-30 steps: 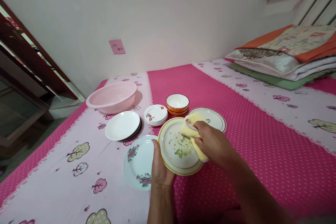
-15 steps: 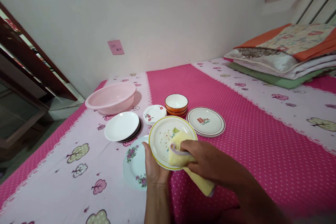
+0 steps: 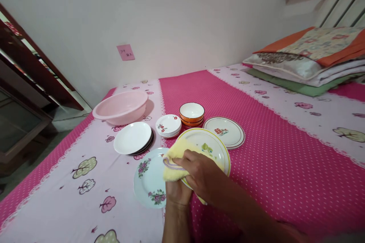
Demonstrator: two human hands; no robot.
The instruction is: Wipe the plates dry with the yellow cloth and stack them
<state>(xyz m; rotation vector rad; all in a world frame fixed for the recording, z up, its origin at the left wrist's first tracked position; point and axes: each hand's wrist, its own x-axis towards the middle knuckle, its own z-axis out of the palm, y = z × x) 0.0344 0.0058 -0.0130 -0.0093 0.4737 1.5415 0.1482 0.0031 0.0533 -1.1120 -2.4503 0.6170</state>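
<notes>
A white plate with a yellow rim and a green leaf print (image 3: 218,148) is held up above the bed, tilted toward me. My left hand (image 3: 177,193) grips it from below at its left edge; the fingers behind it are hidden. My right hand (image 3: 199,172) presses a yellow cloth with a purple edge (image 3: 175,159) over the plate's left side and rim. Below and to the left lies a pale plate with purple flowers (image 3: 148,182). Just behind the held plate are a stack of small flowered plates (image 3: 169,124) and a plate with a red print (image 3: 234,133).
Orange bowls with white insides (image 3: 192,112) are stacked at the back. White plates (image 3: 132,138) rest on dark ones at left, near a pink basin (image 3: 122,108). Folded bedding (image 3: 310,60) lies at the far right. A wall (image 3: 182,22) borders the bed (image 3: 265,159).
The held plate has moved to the right. My right hand has carried the cloth from the plate's right side to its left rim. My left hand has shifted slightly right, still on the plate.
</notes>
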